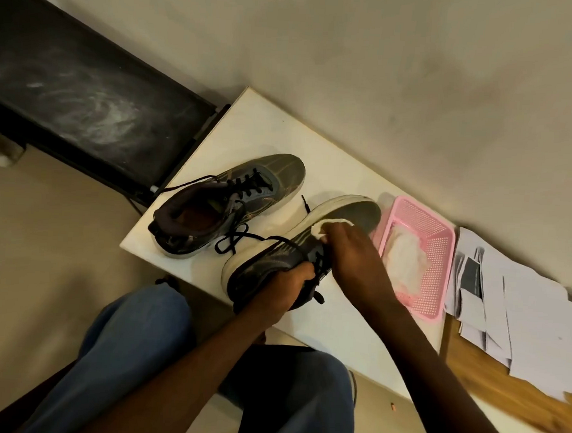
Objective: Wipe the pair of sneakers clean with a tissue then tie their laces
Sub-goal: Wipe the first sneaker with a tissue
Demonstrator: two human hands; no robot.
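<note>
Cloth, plastic and paper I am seeing here.
I am looking at matt woven-cloth sneakers (232, 203) with smooth rubbery soles, a soft crumpled tissue (327, 227), a perforated glossy pink plastic basket (440, 246), a smooth white tabletop (249, 130) and paper sheets (523, 308).

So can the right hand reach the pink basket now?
Probably yes: the right hand, pinching a tissue, is just beside the pink basket, with nothing between them.
</note>
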